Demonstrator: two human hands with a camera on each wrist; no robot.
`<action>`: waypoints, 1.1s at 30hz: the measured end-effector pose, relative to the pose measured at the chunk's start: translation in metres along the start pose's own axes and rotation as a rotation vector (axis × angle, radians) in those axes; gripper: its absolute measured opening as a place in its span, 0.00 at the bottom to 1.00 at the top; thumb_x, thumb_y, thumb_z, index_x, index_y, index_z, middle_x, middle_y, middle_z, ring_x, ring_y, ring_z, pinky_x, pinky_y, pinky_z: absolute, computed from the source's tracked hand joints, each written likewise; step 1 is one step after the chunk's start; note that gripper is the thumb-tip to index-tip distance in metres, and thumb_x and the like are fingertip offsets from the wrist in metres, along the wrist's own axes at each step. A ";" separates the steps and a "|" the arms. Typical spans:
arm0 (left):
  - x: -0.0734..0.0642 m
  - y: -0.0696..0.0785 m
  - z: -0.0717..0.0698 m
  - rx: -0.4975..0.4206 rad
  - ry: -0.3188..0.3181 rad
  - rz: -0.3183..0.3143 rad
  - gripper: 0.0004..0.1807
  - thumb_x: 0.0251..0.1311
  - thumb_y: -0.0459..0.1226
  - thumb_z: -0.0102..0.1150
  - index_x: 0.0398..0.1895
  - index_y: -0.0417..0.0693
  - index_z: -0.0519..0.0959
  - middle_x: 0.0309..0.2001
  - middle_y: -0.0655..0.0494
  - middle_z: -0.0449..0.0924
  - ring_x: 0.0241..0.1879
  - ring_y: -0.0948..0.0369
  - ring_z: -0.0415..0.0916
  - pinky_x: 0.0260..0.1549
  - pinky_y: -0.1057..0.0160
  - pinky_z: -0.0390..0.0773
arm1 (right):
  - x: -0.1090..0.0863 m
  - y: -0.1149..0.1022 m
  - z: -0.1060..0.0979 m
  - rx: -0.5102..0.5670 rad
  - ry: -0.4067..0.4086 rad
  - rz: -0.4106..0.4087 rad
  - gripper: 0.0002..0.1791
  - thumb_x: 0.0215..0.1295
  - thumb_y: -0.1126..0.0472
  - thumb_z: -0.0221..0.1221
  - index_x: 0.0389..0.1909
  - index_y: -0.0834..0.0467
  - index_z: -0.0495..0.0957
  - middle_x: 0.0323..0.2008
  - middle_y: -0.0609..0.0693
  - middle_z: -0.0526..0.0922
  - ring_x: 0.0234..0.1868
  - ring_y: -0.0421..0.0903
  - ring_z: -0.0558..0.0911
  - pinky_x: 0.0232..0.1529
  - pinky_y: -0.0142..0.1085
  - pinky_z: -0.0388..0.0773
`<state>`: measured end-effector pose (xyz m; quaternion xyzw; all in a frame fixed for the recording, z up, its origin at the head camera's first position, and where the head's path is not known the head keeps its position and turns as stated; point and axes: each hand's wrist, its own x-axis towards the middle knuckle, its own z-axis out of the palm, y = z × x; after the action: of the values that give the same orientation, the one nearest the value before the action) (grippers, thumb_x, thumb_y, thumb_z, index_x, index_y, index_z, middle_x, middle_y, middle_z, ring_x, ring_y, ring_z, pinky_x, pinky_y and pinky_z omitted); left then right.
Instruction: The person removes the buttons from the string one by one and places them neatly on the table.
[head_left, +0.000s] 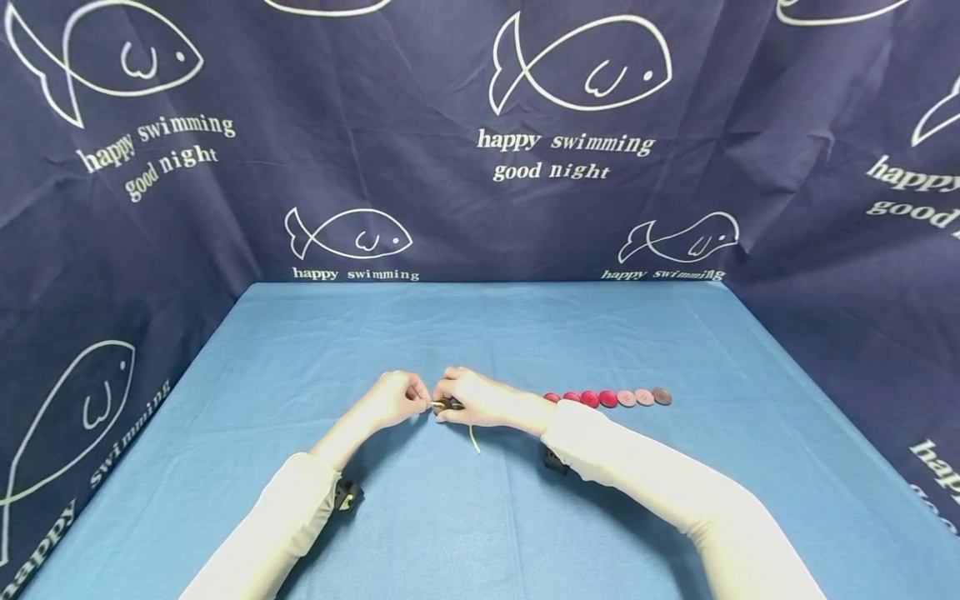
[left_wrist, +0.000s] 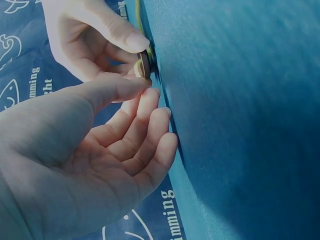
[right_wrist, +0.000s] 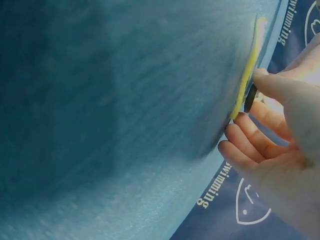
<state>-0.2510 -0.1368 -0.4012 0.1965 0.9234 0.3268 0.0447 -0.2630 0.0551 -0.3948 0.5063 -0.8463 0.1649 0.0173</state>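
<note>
Over the middle of the blue-covered table, my right hand [head_left: 476, 400] pinches a dark brown button [head_left: 442, 407] between thumb and fingers. Seen edge-on in the left wrist view, the button [left_wrist: 145, 65] has a yellow-green cord running through it. The cord's long tail [head_left: 475, 439] hangs out below the right hand and lies along the cloth in the right wrist view. My left hand [head_left: 396, 399] is right beside the button, thumb and index fingertips pinching the short end of the cord. Its other fingers are loosely curled near the cloth, and the fingertips hide most of that end.
To the right, partly behind the right forearm, lies a row of buttons: several red ones [head_left: 590, 399], two pink ones [head_left: 643, 397] and a brown one [head_left: 662, 396]. A navy fish-print curtain [head_left: 465, 200] surrounds the blue table [head_left: 360, 325] at the back and sides.
</note>
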 end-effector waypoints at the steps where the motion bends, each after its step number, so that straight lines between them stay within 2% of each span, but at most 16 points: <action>1: 0.000 0.000 0.000 0.000 0.000 -0.005 0.02 0.51 0.30 0.60 0.24 0.44 0.79 0.22 0.57 0.79 0.20 0.67 0.71 0.24 0.68 0.73 | 0.000 0.000 0.000 0.006 -0.003 0.004 0.07 0.58 0.59 0.64 0.33 0.59 0.79 0.31 0.51 0.75 0.32 0.42 0.71 0.38 0.33 0.71; 10: 0.000 -0.002 0.004 0.002 0.014 0.007 0.02 0.50 0.30 0.60 0.22 0.44 0.79 0.21 0.58 0.79 0.21 0.68 0.71 0.26 0.68 0.72 | -0.001 0.000 -0.001 0.077 -0.030 0.060 0.06 0.55 0.64 0.63 0.33 0.60 0.79 0.31 0.52 0.75 0.30 0.41 0.73 0.33 0.26 0.70; 21: -0.001 -0.002 0.004 0.005 0.020 0.008 0.03 0.50 0.30 0.60 0.22 0.43 0.79 0.21 0.57 0.79 0.21 0.68 0.70 0.27 0.68 0.72 | -0.003 -0.001 -0.005 0.155 -0.024 0.072 0.06 0.55 0.65 0.63 0.34 0.61 0.80 0.32 0.54 0.75 0.31 0.42 0.75 0.34 0.25 0.71; 33: -0.001 0.000 0.002 -0.005 0.018 0.014 0.03 0.50 0.28 0.59 0.23 0.43 0.79 0.21 0.56 0.79 0.20 0.68 0.70 0.23 0.70 0.71 | -0.007 0.001 -0.012 0.149 -0.013 0.062 0.07 0.55 0.65 0.63 0.35 0.61 0.80 0.33 0.53 0.74 0.34 0.45 0.77 0.36 0.25 0.72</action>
<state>-0.2498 -0.1360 -0.4028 0.1998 0.9216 0.3309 0.0347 -0.2623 0.0647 -0.3852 0.4807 -0.8471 0.2244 -0.0311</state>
